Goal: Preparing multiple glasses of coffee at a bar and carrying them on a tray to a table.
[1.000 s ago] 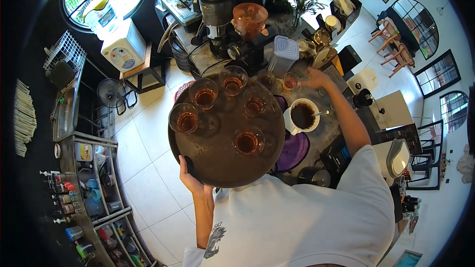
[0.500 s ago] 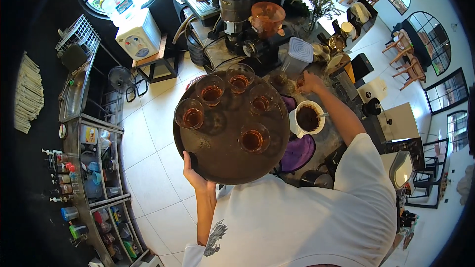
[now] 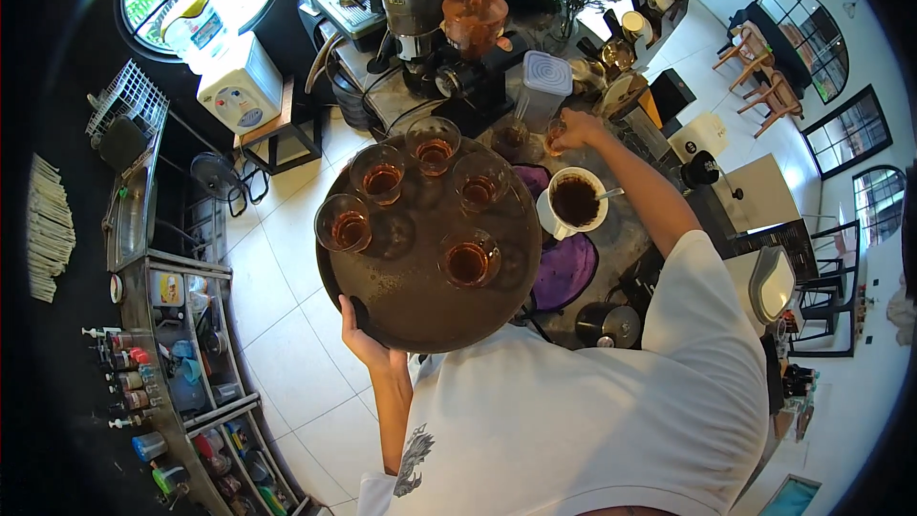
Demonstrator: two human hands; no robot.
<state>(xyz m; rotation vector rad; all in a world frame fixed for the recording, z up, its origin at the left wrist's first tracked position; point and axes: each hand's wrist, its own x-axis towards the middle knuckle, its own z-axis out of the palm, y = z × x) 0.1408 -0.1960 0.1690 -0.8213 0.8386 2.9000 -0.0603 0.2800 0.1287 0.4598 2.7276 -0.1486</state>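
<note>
My left hand (image 3: 365, 336) grips the near-left rim of a round brown tray (image 3: 396, 301), thumb on top and the other fingers hidden beneath. Several clear glasses of reddish-brown drink stand upright on it, among them a front glass (image 3: 468, 260) and a left glass (image 3: 345, 225). My right arm stretches over the counter. There my right hand (image 3: 579, 128) is closed around a small glass (image 3: 555, 139) with amber drink, its fingers partly hidden. Beside that stands another glass (image 3: 510, 140). Nearer, a white coffee dripper (image 3: 565, 227) holds dark wet grounds and a spoon (image 3: 609, 193).
A lidded clear container (image 3: 546, 84), a coffee grinder (image 3: 413, 14) and an espresso machine (image 3: 349, 10) crowd the counter's far side. A purple cloth (image 3: 565, 272) lies by the tray. Shelves (image 3: 196, 344) line the left; a water dispenser (image 3: 241, 86) stands far left.
The whole view has shifted, so the counter and room appear farther left and up. My left hand still holds the tray, and my right hand stays at the small glass.
</note>
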